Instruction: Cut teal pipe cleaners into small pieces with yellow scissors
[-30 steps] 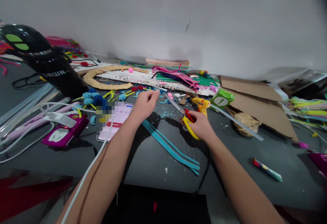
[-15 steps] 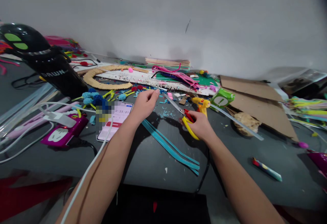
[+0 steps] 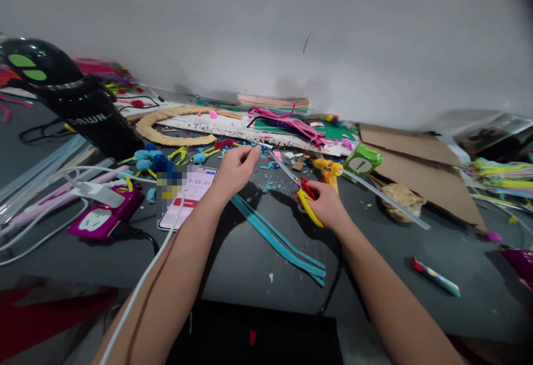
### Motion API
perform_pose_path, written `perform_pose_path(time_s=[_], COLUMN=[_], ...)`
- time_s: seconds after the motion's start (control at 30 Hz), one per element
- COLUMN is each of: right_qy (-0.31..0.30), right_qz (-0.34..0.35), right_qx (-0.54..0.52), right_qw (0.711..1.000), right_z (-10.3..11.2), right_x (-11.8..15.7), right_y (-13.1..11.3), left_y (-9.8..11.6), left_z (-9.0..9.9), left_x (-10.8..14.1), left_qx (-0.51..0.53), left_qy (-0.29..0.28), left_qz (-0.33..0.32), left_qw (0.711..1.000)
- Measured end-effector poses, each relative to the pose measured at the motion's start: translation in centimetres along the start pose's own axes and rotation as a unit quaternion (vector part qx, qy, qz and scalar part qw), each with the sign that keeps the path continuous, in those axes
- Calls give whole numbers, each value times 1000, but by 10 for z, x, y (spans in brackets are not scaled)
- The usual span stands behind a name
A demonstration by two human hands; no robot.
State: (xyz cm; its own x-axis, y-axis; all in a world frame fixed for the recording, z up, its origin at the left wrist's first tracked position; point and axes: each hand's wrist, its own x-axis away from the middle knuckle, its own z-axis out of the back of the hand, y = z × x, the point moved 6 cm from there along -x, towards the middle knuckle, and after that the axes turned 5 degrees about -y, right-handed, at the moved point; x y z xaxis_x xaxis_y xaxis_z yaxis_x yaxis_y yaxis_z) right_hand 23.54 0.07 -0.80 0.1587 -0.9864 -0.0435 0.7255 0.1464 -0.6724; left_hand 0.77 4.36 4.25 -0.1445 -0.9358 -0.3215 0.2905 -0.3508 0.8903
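Left hand [image 3: 239, 170]: bare, thumb and finger pinched together just off the scissor tips; you can't tell what, if anything, sits between them.
Right hand [image 3: 327, 204]: clamped on the scissors [image 3: 296, 181] with silver blades and red-and-yellow handles, blades aimed toward 11 o'clock. Your hands are apart; the gap between them is the clock's centre.
Long, flat turquoise strips [image 3: 277, 240]: 6 o'clock, on the dark grey table [image 3: 233, 279] between your forearms.
Tiny pale-blue clippings [image 3: 270, 185]: scattered at 11, between your hands.
Black cylindrical bottle [image 3: 89, 112] marked DAWN: 10 o'clock, lid on, contents hidden.
Small green packet [image 3: 362, 164] with a white disc: between 2 and 3, contents hidden.
Clear plastic bag-like wrapping [image 3: 510, 126]: far off near 3; dark shapes show through, too blurred to name.
Yellow glue gun [image 3: 328, 169]: 2 o'clock, a long translucent glue stick [image 3: 387, 199] at its rear.
Purple socket block [image 3: 94, 221]: between 8 and 9, a white plug [image 3: 97, 194] in it.
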Motion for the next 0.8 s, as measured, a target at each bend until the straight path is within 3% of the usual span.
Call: perform_pose_path(time_s=[0.23,0.47,0.8], right_qy=[10,10,4], right_qz=[-15,-8,-13], right_qx=[-13,0,0], right_qw=[1000,1000,1000], right_z=[2,2,0], right_x=[-1,0,-1], right_y=[1,-1,-1], left_y=[-9,-13,-22], left_z=[-1,-9,-8], left_x=[-2,1,2], left_qx=[77,198,233], left_qy=[9,-7,37], left_qz=[60,124,193], left_qw=[995,972,952])
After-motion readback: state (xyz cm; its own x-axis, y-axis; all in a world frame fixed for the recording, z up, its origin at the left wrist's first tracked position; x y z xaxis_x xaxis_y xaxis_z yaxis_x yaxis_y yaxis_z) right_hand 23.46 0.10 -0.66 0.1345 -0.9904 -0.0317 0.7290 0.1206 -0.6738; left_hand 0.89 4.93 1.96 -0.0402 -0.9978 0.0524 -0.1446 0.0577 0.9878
